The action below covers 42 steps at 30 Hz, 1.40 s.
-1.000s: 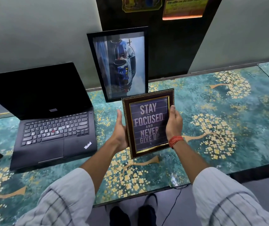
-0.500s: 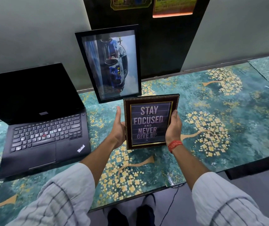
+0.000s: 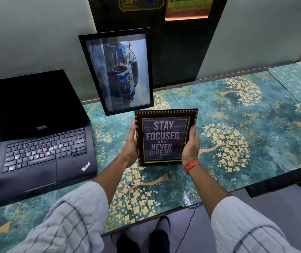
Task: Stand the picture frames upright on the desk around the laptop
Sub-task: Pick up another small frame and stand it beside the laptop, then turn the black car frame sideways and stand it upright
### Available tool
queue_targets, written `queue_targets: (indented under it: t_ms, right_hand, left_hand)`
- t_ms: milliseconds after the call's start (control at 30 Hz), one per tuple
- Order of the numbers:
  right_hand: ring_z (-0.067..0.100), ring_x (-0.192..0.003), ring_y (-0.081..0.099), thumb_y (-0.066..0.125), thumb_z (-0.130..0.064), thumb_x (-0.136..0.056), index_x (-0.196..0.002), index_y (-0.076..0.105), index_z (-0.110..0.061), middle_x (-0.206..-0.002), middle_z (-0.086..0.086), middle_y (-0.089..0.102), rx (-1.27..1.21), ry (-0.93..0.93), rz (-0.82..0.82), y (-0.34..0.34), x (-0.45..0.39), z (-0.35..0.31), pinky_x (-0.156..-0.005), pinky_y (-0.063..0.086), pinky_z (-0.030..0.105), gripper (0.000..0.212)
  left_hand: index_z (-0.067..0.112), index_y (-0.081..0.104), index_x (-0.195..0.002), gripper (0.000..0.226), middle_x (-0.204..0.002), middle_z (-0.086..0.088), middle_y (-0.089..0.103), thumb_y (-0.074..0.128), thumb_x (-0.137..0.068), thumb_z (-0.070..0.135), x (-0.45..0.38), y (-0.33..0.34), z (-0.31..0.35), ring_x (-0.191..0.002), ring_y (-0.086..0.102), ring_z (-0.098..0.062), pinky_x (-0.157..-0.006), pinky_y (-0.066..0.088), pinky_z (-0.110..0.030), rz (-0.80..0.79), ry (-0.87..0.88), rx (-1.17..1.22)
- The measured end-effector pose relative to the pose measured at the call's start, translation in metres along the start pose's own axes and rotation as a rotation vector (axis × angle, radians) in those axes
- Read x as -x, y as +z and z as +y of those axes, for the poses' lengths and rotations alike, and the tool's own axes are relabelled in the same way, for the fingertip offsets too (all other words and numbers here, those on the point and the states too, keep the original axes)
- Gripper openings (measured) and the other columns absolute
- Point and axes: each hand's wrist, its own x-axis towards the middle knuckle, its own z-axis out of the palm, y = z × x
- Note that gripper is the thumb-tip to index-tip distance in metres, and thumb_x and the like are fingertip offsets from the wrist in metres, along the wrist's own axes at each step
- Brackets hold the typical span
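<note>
A small dark frame with gold trim (image 3: 166, 137), reading "Stay focused and never give up", stands upright with its bottom edge on the teal floral desk (image 3: 246, 143). My left hand (image 3: 130, 145) grips its left side and my right hand (image 3: 190, 146) grips its right side. Behind it a tall black frame with a blue and white picture (image 3: 118, 72) leans against the wall. An open black laptop (image 3: 36, 136) sits to the left.
The desk's front edge (image 3: 146, 223) runs just before my feet, with a thin cable hanging there. A patterned mat (image 3: 299, 84) lies at the far right. Dark wall panel with posters (image 3: 164, 33) rises behind the tall frame.
The small frame has come down and turned upright, from tilted in the air to resting on the desk. Both hands stayed on its sides. My view has shifted.
</note>
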Motion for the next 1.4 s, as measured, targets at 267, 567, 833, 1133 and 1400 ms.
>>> queue_targets:
  t_ms: [267, 567, 833, 1133, 1400]
  right_hand:
    - [0.021, -0.147, 0.022, 0.026, -0.049, -0.101, -0.151, 0.026, -0.014, -0.160, 0.005, 0.024, 0.115, 0.049, -0.013, 0.001, 0.003, 0.002, -0.117, 0.018, 0.033, 0.062]
    - [0.024, -0.104, 0.054, 0.043, -0.053, -0.093, -0.118, 0.050, -0.005, -0.114, 0.010, 0.055, 0.174, -0.181, 0.178, 0.005, 0.015, -0.007, -0.094, 0.045, 0.047, 0.054]
    - [0.021, -0.107, 0.049, 0.058, -0.031, -0.084, -0.121, 0.049, -0.007, -0.119, -0.001, 0.050, 0.143, -0.757, 0.249, 0.061, 0.043, -0.072, -0.096, 0.040, 0.039, 0.045]
    - [0.017, -0.095, 0.058, 0.071, -0.019, -0.083, -0.124, 0.052, -0.010, -0.114, 0.007, 0.059, 0.384, -0.390, -0.250, 0.137, -0.014, -0.138, -0.089, 0.052, 0.029, 0.046]
    - [0.031, -0.124, 0.053, 0.066, -0.013, -0.087, -0.133, 0.046, 0.000, -0.135, 0.018, 0.054, 0.724, -0.286, -0.339, 0.178, -0.094, -0.177, -0.101, 0.042, 0.035, 0.052]
  left_hand:
    - [0.032, 0.068, -0.114, 0.078, -0.108, -0.003, 0.073, 0.011, -0.087, 0.078, -0.001, -0.005, -0.001, -0.104, 0.067, -0.022, -0.100, 0.046, -0.050, -0.050, -0.033, -0.016]
    - [0.015, 0.051, -0.135, 0.104, -0.138, -0.011, 0.055, 0.025, -0.070, 0.092, 0.004, -0.028, 0.013, -0.126, 0.052, -0.031, -0.110, 0.037, -0.052, 0.110, -0.034, -0.122]
    - [0.013, 0.067, -0.101, 0.016, -0.092, -0.012, 0.072, 0.059, -0.095, 0.026, 0.004, -0.043, 0.063, -0.084, 0.067, -0.022, -0.079, 0.052, -0.035, 0.531, 0.574, -0.120]
    - [0.009, 0.055, -0.128, 0.036, -0.097, -0.002, 0.064, 0.060, -0.093, 0.016, -0.016, -0.054, 0.149, -0.085, 0.060, -0.012, -0.084, 0.051, -0.027, 0.629, 0.758, -0.308]
    - [0.012, 0.036, -0.147, 0.057, -0.144, -0.010, 0.047, 0.057, -0.094, 0.020, -0.058, -0.072, 0.188, -0.127, 0.051, -0.026, -0.107, 0.041, -0.036, 0.719, 0.597, -0.436]
